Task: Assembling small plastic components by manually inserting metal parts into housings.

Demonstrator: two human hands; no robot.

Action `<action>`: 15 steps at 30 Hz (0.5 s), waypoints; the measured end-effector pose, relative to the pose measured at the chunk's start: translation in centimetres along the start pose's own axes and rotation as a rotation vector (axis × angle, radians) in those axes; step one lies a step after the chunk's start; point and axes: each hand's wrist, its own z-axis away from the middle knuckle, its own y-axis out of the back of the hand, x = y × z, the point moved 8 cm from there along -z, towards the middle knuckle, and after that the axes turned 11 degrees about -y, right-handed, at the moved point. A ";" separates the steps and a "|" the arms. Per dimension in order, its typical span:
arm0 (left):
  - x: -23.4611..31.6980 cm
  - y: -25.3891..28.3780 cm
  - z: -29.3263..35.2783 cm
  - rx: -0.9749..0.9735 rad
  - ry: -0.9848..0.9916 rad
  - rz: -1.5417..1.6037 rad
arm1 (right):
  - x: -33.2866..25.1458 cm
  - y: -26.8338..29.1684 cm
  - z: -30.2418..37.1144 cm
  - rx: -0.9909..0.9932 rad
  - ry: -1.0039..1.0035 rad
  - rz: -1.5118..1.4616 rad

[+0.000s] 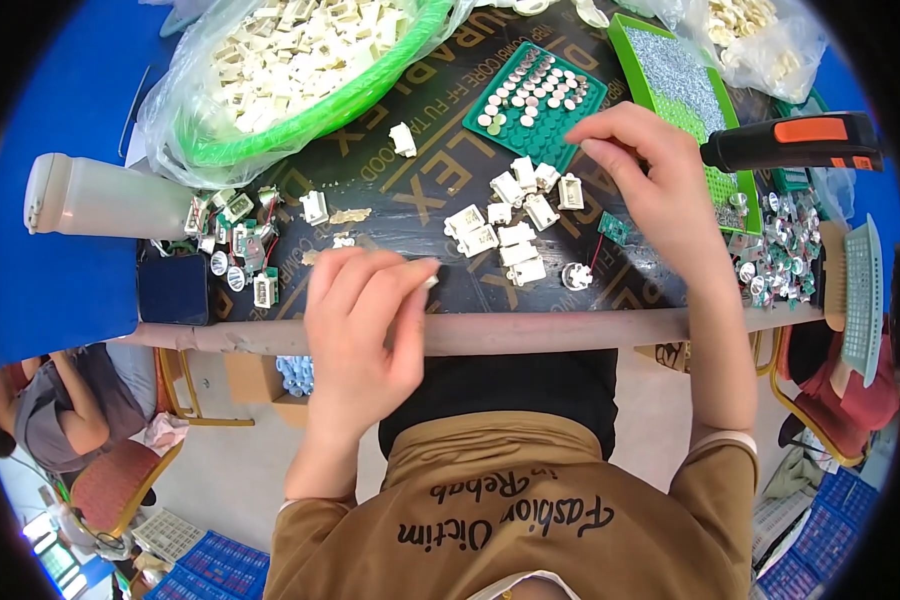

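My left hand [365,325] is closed near the table's front edge, a small white plastic piece [431,282] peeking out between thumb and fingers. My right hand [655,180] reaches to the right edge of a dark green tray [545,138], which holds several small round silver discs [530,92], like button cells. Its thumb and forefinger are pinched together; whatever they hold is too small to make out. Between my hands lie several white plastic housings [525,265] in a loose cluster. Close by, a round white-and-silver part [576,276] is wired to a small green circuit board [614,229].
A green-rimmed basket [310,135] of white housings fills the back left. A bright green tray [625,50] of tiny metal parts stands right, beside a black-and-orange handled tool [800,142]. Wired assemblies [240,235] lie by a translucent bottle [100,197]; more [785,250] pile far right.
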 end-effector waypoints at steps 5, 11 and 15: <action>-1.7 -0.5 1.8 -0.161 0.043 -0.276 | 1.6 -1.3 1.0 -0.128 0.008 0.204; -1.1 -0.1 -0.7 -0.150 0.019 -0.255 | 1.5 -1.7 2.4 -0.082 0.016 0.228; -1.5 -2.4 -1.2 -0.105 0.362 0.391 | 1.4 -1.3 2.8 -0.053 -0.048 0.279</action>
